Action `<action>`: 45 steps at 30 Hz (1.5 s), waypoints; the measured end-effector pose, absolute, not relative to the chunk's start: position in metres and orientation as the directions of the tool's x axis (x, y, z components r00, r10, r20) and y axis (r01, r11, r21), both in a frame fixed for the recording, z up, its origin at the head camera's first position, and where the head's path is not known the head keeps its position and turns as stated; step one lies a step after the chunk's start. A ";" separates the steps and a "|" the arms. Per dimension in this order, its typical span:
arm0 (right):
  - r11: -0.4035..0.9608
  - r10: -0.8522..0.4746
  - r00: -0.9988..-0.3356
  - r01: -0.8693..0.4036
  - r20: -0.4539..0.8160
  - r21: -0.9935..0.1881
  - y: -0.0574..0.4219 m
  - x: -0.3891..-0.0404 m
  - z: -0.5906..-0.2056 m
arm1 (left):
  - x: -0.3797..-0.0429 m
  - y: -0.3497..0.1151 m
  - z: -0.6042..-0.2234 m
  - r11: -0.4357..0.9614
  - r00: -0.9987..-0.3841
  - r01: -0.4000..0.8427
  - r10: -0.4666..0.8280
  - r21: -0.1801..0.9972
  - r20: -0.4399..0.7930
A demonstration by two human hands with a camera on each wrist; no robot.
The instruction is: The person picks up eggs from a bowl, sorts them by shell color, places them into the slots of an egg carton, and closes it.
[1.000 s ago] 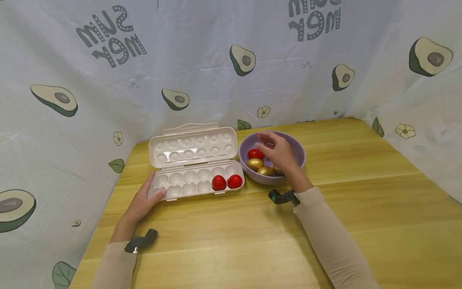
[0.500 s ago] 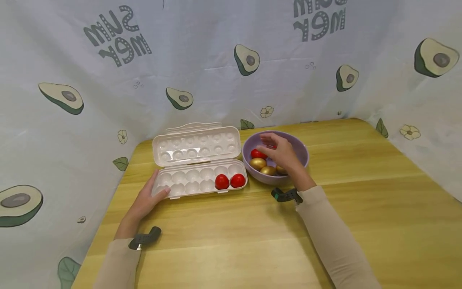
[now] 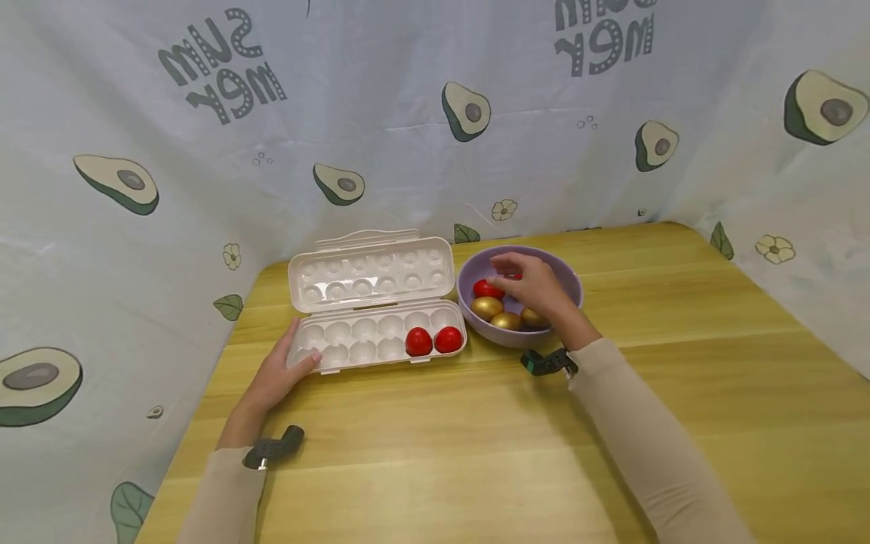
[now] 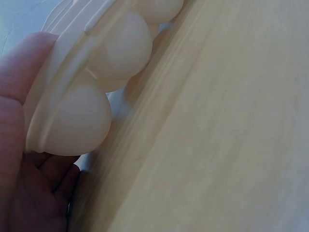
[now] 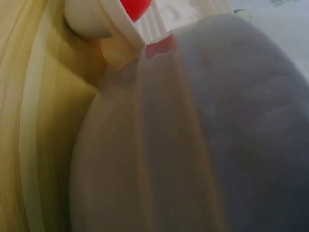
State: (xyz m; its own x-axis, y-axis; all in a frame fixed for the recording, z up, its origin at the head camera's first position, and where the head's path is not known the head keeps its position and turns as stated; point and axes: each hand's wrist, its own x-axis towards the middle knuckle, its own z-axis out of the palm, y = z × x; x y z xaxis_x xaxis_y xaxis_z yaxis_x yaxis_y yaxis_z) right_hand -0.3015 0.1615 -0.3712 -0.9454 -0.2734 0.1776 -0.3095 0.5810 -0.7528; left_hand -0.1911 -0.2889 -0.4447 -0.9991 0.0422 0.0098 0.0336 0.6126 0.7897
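A white egg carton (image 3: 377,370) lies open at the left, with two red eggs (image 3: 418,341) in the right end of its front row. My left hand (image 3: 275,378) grips its left end, thumb over the front rim and fingers underneath, as the left wrist view shows. My right hand (image 3: 537,287) reaches into the purple bowl (image 3: 567,276), fingers and thumb curled about a red egg (image 3: 514,276) that shows only between them. Beside it in the bowl lie another red egg (image 3: 486,289) and several golden eggs (image 3: 487,307). The bowl's wall hides the right fingers in the right wrist view.
The carton's raised lid (image 3: 372,276) leans back behind the cups. The bowl stands close against the carton's right end. The wooden table (image 3: 408,453) meets a curtain (image 3: 394,128) printed with avocados at its back and sides.
The right hand's thumb and fingers have drawn closer together in the bowl, with red now showing between them, and the right wrist has shifted slightly right. The left hand keeps its grip on the carton.
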 end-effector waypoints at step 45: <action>0.768 -0.300 -0.954 -0.242 0.001 -0.593 0.156 -0.314 -0.380 | -0.190 -0.289 -0.445 0.615 -0.999 0.032 0.047 0.788 0.004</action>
State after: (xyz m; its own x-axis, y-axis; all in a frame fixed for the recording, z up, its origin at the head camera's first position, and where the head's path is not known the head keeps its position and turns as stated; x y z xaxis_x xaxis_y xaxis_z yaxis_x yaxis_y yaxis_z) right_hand -0.3143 0.1559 -0.3796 -0.9541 -0.2995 0.0005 -0.2415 0.7683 -0.5927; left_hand -0.1902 -0.2893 -0.4446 -0.9989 0.0468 0.0042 0.0321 0.6153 0.7877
